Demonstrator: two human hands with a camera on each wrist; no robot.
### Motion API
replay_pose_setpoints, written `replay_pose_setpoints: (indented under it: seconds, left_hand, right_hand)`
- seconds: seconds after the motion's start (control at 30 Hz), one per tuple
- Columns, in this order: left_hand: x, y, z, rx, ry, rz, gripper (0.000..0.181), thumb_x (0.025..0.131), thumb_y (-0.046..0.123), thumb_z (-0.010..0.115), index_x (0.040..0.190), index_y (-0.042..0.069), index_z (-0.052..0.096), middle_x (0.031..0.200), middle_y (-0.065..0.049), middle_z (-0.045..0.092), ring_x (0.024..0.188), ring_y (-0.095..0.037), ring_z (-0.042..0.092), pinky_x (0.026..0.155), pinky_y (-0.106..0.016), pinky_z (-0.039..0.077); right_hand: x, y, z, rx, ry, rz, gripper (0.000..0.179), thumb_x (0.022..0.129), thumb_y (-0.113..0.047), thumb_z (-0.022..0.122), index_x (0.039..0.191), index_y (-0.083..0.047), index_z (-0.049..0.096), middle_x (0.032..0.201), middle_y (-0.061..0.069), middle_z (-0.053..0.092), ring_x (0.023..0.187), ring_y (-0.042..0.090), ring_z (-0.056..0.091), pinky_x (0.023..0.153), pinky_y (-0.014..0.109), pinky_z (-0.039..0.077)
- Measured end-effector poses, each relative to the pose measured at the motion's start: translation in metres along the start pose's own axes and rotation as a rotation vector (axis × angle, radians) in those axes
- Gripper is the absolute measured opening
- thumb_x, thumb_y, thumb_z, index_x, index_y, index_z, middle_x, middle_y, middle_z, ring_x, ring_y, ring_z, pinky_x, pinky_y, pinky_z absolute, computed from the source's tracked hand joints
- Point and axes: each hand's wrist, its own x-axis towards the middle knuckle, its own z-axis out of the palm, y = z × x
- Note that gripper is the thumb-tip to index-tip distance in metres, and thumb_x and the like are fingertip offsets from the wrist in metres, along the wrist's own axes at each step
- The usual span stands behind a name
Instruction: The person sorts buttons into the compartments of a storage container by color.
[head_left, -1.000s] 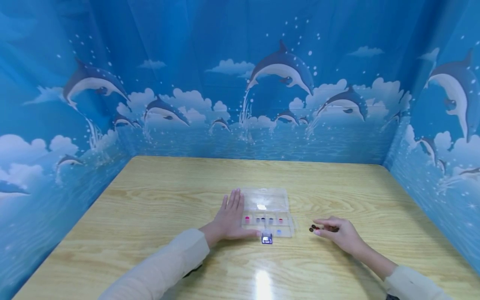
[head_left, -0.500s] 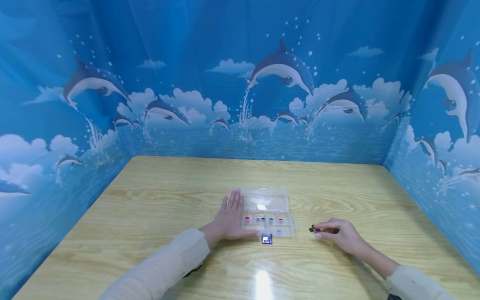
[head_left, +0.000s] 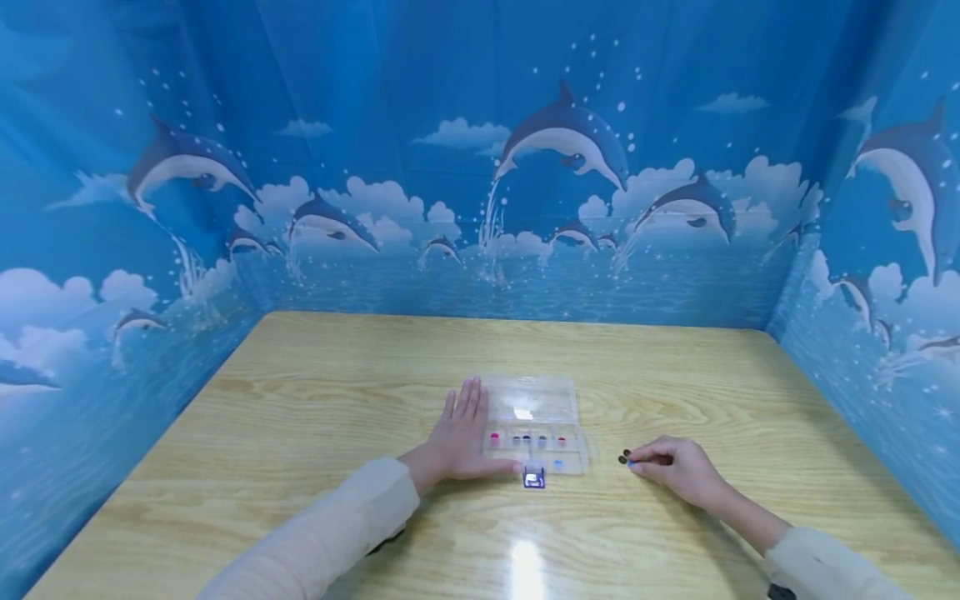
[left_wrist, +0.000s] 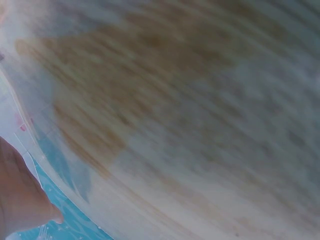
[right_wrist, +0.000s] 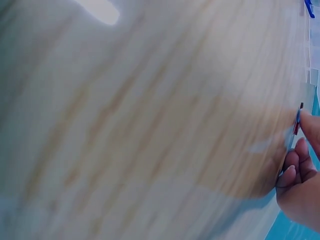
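A clear box (head_left: pixel 551 400) is touched by the straight-fingered left hand (head_left: pixel 459 442); a blue piece (head_left: pixel 632 462) is pinched by the right hand (head_left: pixel 684 471).

On the pale wood-grain table (head_left: pixel 360 375), a clear rectangular plastic box (head_left: pixel 582 457) sat forward of the back edge, its clear lid (head_left: pixel 540 396) opened toward that edge. Its back row held, left to right, a small pink piece (head_left: pixel 494 437), small dark pieces (head_left: pixel 527 438) and a small red piece (head_left: pixel 562 440); its front row held a small pale-blue piece (head_left: pixel 558 464) at right. A blue-edged square piece (head_left: pixel 534 477) lay at the box's front edge.

The left hand (head_left: pixel 461 442) lay along the box's left edge. Right of the box, a small blue piece (head_left: pixel 631 462) sat between the right hand's (head_left: pixel 678 471) fingertips, two small dark round pieces (head_left: pixel 622 459) just left. A blue dolphin-print curtain (head_left: pixel 390 279) stood behind the back edge.
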Motion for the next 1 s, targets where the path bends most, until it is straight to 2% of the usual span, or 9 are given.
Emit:
replay_pose_setpoints:
  seconds: [0.2,0.47,0.73,1.0]
  left_hand:
    - [-0.0001,0.0,0.0006,0.006,0.005,0.005,0.117,0.075,0.076,0.047,0.146,-0.005,0.004,0.154,-0.024,-0.004,0.144,-0.036,-0.002,0.118,-0.048,0.004]
    - [0.0014,-0.0001,0.0019,0.009,0.002,-0.003,0.118,0.074,0.078,0.045,0.147,-0.004,0.003,0.154,-0.022,-0.005,0.144,-0.035,-0.003,0.117,-0.048,0.003]
    - [0.0014,-0.0004,0.0017,0.007,0.006,0.004,0.117,0.075,0.077,0.047,0.147,-0.005,0.004,0.154,-0.023,-0.005,0.144,-0.035,-0.002,0.118,-0.048,0.003]
    - [0.0008,-0.0003,0.0022,0.004,0.012,0.003,0.117,0.075,0.076,0.047,0.147,-0.005,0.003,0.154,-0.023,-0.004,0.144,-0.034,-0.002,0.117,-0.048,0.004]
  right_hand:
    - [0.002,-0.0019,0.0015,-0.024,0.017,0.022,0.008,0.076,-0.008,0.072,0.084,-0.005,0.072,0.078,0.003,0.065,0.063,-0.001,0.043,0.055,0.017,0.04]
    - [0.0047,-0.0015,0.0013,-0.047,-0.001,-0.008,0.004,0.077,-0.008,0.071,0.081,-0.007,0.07,0.066,-0.004,0.055,0.059,-0.002,0.04,0.053,0.017,0.037]
    - [0.0061,-0.0016,0.0017,-0.055,-0.034,-0.055,0.003,0.079,-0.007,0.069,0.08,-0.006,0.066,0.065,-0.004,0.051,0.058,-0.002,0.038,0.051,0.017,0.036]
    - [0.0064,-0.0033,0.0027,-0.055,-0.053,-0.061,0.006,0.08,-0.004,0.066,0.08,-0.006,0.061,0.067,-0.003,0.048,0.058,-0.002,0.038,0.051,0.017,0.036]
